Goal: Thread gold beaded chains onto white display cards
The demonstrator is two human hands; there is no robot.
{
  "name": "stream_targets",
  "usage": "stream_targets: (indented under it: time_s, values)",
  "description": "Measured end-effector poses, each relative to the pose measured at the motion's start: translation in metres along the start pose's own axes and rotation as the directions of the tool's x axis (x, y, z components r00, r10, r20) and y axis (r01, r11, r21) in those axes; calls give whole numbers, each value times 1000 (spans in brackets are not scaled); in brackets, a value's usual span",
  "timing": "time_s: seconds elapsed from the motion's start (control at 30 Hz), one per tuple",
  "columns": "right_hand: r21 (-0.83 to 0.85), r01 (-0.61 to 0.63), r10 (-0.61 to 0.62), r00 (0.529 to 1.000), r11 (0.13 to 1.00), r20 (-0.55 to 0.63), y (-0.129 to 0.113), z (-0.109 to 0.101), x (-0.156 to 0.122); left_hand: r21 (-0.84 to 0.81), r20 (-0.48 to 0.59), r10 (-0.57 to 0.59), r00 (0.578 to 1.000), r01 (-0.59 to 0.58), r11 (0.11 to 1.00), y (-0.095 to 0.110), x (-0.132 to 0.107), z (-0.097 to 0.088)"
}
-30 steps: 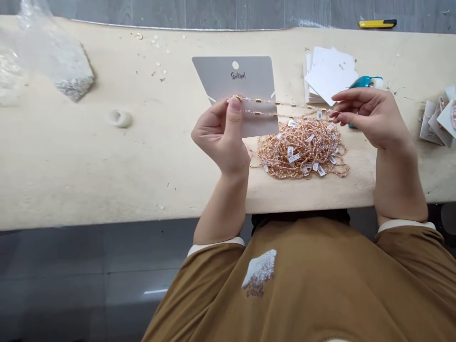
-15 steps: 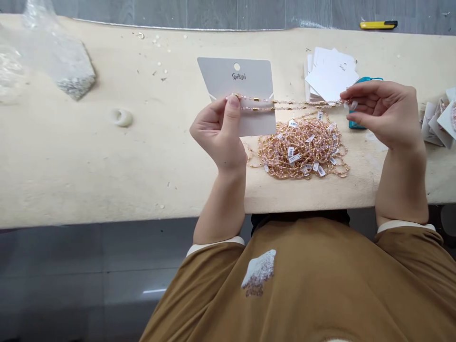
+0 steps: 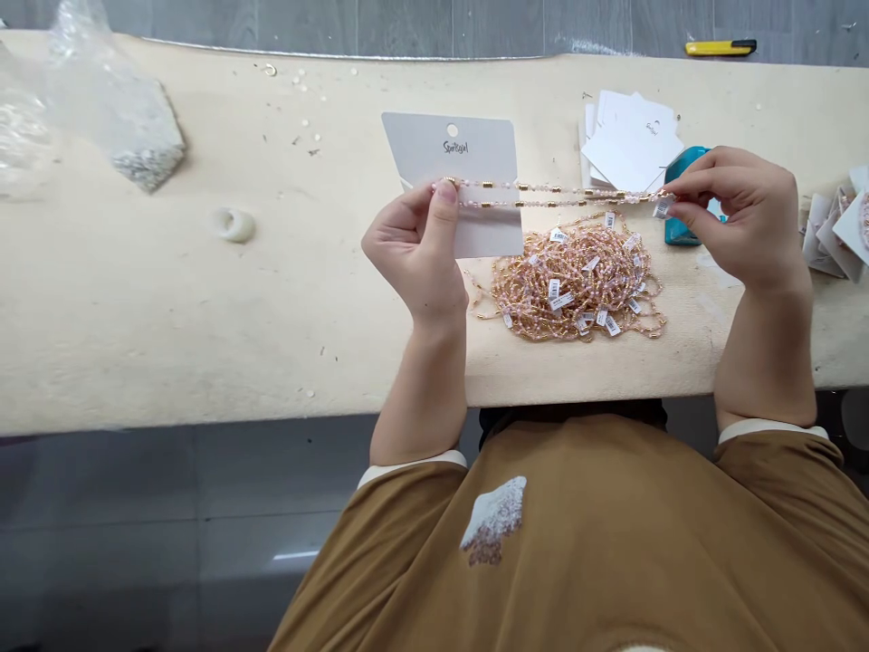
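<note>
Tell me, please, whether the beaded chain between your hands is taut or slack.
Taut: the beaded chain runs nearly straight from the left hand across the card to the right hand.

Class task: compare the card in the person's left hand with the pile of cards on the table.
The held card is single, in the left hand; the pile of cards lies on the table. The held card has bead strands across it; the pile has none. The held card looks greyer than the pile. Both show small print.

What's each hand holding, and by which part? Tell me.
The left hand pinches a pink-and-gold beaded chain near one end, against the display card's left side; the right hand pinches the chain's other end by its tag.
</note>
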State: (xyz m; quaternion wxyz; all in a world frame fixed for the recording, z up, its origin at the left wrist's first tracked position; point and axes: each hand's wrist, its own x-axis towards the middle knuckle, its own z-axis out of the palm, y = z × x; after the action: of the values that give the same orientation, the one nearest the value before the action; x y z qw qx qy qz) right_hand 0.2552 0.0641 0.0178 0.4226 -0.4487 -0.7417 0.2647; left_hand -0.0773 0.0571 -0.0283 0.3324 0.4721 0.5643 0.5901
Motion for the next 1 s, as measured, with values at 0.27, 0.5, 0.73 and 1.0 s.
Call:
stream_targets:
  time_s: [0.27, 0.5, 0.73, 1.0]
  values:
    - [96, 255, -234, 954, 962, -185, -12, 3, 7, -4, -34, -84, 996, 84, 996, 16, -3, 12]
    - [440, 179, 0, 927, 880, -376, -68, 31, 13, 53, 164, -136, 977, 129, 990, 24, -19, 25]
    - [363, 5, 34, 994, 932, -101, -124, 26, 16, -15, 411, 54, 910, -52, 999, 25, -37, 33]
    - [343, -243, 181, 962, 907, 202, -126, 26, 26, -133, 635, 242, 733, -204, 970, 33, -49, 38]
